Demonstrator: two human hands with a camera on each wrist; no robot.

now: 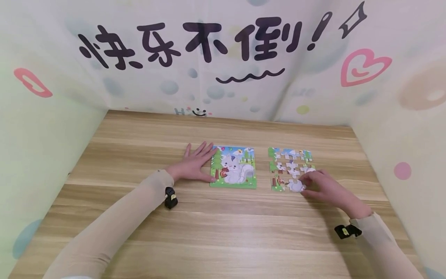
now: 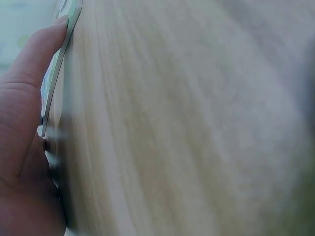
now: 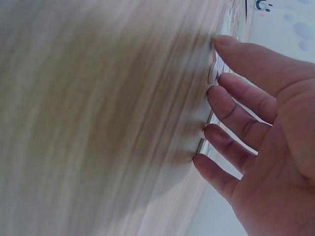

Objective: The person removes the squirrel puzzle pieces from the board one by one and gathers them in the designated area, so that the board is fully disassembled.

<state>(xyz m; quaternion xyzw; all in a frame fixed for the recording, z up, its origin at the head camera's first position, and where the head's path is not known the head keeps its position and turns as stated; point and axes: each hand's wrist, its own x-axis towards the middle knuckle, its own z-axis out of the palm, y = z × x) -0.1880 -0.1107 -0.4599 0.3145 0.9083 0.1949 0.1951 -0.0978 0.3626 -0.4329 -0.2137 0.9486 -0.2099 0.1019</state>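
A finished squirrel picture puzzle lies flat on the table in the head view. My left hand rests spread beside its left edge, with the thumb and a fingertip touching it. To its right lie several jigsaw pieces in spaced rows, showing parts of a like picture. At the lower right of these rows, my right hand pinches a puzzle piece between thumb and fingers, flat on the table. The hand hides most of that piece. In the right wrist view the other fingertips touch down near the pieces.
The wood-grain table is bordered at the back and sides by a printed cloth. Each sleeve carries a black wrist device: the left one and the right one.
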